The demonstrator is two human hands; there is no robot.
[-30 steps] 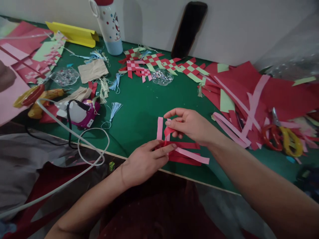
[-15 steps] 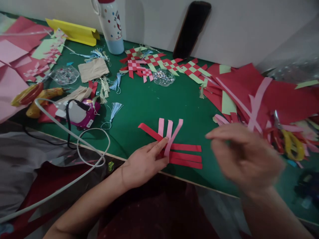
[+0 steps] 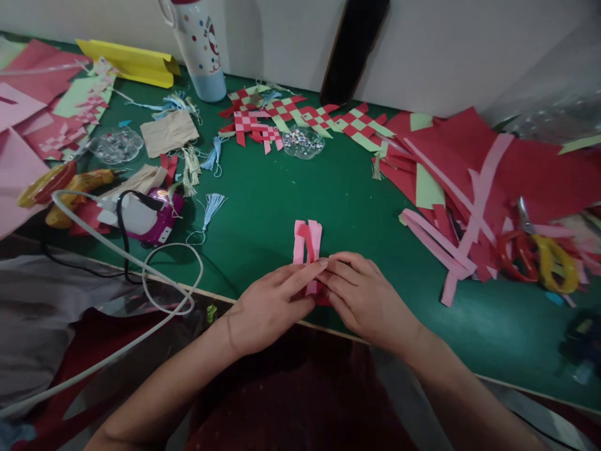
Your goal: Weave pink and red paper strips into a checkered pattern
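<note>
Pink paper strips (image 3: 299, 243) point away from me near the table's front edge, with a red strip (image 3: 308, 241) lying between and partly over them. My left hand (image 3: 277, 300) presses on the strips from the left, its fingertips closed on them. From the right, my right hand (image 3: 364, 297) meets it, fingers together on the same strips. The fingertips of both hands nearly touch. Most of the red strips and the crossing under my fingers are hidden; a bit of red shows between the hands.
Woven checkered paper pieces (image 3: 319, 119) and a clear dish of small beads (image 3: 303, 143) lie at the back. Scissors (image 3: 556, 263), red sheets (image 3: 535, 169) and pink strips (image 3: 436, 241) are right. Glue guns (image 3: 77, 191), a tassel (image 3: 213, 210) and a white cable (image 3: 169, 322) are left. A bottle (image 3: 201, 56) stands behind.
My right hand has moved left from beside the scissors onto the strips. The red strip that pointed left now points away from me. The view has shifted slightly.
</note>
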